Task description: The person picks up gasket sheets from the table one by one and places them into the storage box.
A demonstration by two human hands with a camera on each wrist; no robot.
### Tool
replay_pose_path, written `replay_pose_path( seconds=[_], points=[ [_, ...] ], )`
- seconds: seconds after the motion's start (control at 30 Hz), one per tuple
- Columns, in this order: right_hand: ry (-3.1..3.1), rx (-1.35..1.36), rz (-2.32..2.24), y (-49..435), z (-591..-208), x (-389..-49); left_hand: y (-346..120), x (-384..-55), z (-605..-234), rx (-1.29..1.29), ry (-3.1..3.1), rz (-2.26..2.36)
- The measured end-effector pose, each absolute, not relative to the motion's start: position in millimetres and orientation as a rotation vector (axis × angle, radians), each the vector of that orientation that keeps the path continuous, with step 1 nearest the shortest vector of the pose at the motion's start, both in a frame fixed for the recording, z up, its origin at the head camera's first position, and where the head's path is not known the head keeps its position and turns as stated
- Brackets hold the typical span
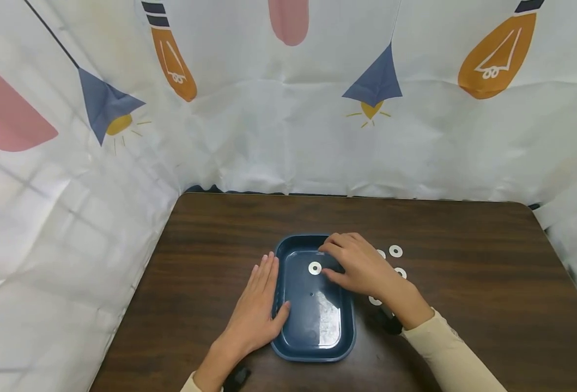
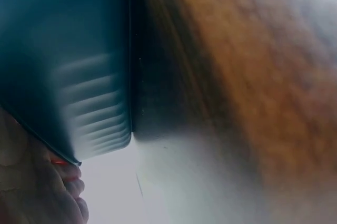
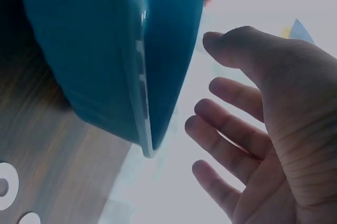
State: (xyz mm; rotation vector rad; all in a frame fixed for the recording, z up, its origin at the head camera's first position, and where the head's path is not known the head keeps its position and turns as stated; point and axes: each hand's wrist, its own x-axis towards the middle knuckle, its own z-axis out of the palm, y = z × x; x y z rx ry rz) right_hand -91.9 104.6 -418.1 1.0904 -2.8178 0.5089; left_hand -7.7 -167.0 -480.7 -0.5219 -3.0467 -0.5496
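Observation:
A blue rectangular tray [image 1: 311,326] stands on the table, and one white washer [image 1: 315,268] lies inside it toward the far end. My left hand [image 1: 259,305] rests along the tray's left side, fingers straight, thumb over the rim. Over the tray's far right part hovers my right hand [image 1: 357,264], its fingers loosely bent and apart from the washer. In the right wrist view the right hand [image 3: 263,124] holds nothing, with a gap between thumb and fingers. The tray's ribbed outer wall [image 2: 95,103] fills much of the left wrist view.
Right of the tray, several more white washers lie on the brown table [image 1: 465,261], such as one washer [image 1: 395,251] at the back; the right hand and forearm partly cover others. A white curtain [image 1: 278,136] printed with lamps hangs behind the table and along its sides.

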Motion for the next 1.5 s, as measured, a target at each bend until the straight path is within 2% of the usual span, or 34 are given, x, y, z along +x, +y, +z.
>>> replay_pose_path(
  seconds=[0.5,0.77,1.13,1.5],
  points=[
    [-2.72,1.013,0.543,122,-421,-80,-164,-11,-476,-0.527,-3.104,-0.515],
    [-2.751,0.861,0.624,142,-421,-71,-161,-12,-475,-0.535,-3.098,-0.54],
    [-2.815,0.748,0.637,172,-443,-45,-160,-4,-478,-0.502,-3.113,-0.56],
    [-2.821,0.664,0.611,195,-465,-32,-161,-9,-475,-0.504,-3.104,-0.547]
  ],
)
